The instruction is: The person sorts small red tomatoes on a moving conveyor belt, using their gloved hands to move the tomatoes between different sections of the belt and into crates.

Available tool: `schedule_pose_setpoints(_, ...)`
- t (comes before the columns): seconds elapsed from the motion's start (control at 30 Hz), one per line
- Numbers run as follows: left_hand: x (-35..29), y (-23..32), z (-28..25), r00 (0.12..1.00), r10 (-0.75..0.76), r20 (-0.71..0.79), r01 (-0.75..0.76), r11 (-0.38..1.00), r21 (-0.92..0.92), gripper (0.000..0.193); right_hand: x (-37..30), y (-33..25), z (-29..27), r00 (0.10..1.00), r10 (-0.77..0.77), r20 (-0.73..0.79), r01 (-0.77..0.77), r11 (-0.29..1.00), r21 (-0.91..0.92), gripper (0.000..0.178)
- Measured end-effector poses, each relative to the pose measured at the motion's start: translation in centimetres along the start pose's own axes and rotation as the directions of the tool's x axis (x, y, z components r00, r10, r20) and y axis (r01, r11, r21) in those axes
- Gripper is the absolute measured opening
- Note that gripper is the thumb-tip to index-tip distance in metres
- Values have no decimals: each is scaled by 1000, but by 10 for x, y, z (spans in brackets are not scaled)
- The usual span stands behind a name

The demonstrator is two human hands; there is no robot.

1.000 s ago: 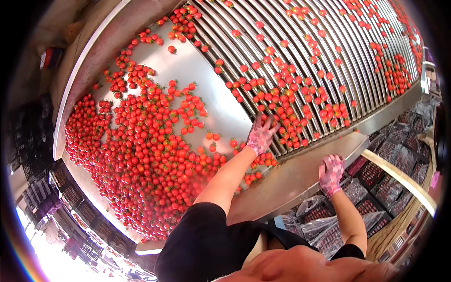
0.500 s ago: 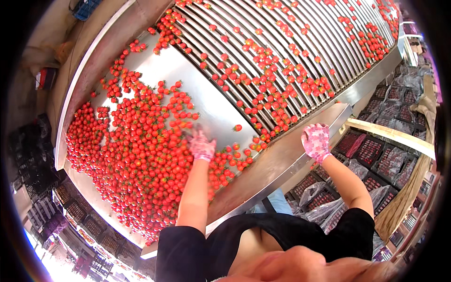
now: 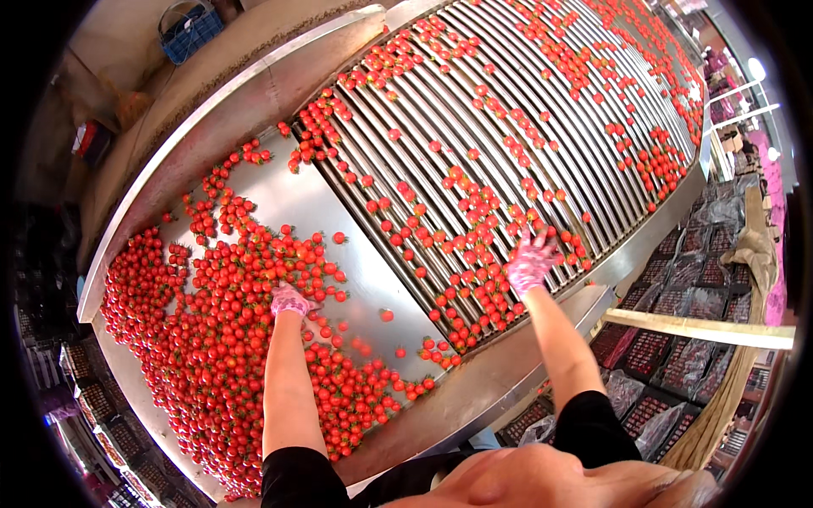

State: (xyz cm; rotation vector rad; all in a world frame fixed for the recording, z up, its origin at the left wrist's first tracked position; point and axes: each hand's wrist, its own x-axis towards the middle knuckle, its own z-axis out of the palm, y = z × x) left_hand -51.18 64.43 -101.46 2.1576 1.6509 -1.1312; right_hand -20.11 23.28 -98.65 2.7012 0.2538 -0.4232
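A dense heap of small red cherry tomatoes with green stems covers much of the metal tray. Into the heap's upper right part reaches my left hand, in a pink patterned glove; its fingers are mostly hidden among the tomatoes. My right hand, gloved alike, is over the near part of the metal roller bed, fingers spread, with loose tomatoes under and around them. Whether it touches any is unclear. A few single tomatoes lie between heap and rollers.
A raised metal side wall runs between me and the tray. Beyond the far wall sits a blue basket. To the right, a wooden bar crosses above stacked dark crates of tomatoes, partly under clear plastic.
My right hand has moved from the metal side edge onto the rollers and spread its fingers. My left hand has shifted left, deeper into the heap. The whole view has shifted.
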Motion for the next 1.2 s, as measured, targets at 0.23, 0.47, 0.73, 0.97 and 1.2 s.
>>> schedule_pose_setpoints(0.23, 2, 8, -24, 989, -3, 151, -19, 990, 141, 126, -25, -155, -27, 850, -494, -182, 525, 818, 235, 83)
schedule_pose_setpoints(0.47, 5, 8, -19, 988, 85, 129, -102, 985, 136, 119, 131, -221, -85, 486, -813, -322, 856, 517, -12, 61)
schedule_pose_setpoints(0.73, 9, 11, -13, 986, 20, 165, -41, 991, 124, 105, 306, -302, -227, 803, -357, -478, 434, 899, 57, 70)
schedule_pose_setpoints(0.97, 8, 7, -13, 985, 7, 172, -29, 992, 125, 101, 245, -435, -189, 694, -602, -395, 617, 780, -105, 70)
schedule_pose_setpoints(1.2, 7, 8, -13, 980, -45, 195, 5, 979, 204, 104, 162, -428, -128, 269, -866, -422, 845, 422, -328, 56)
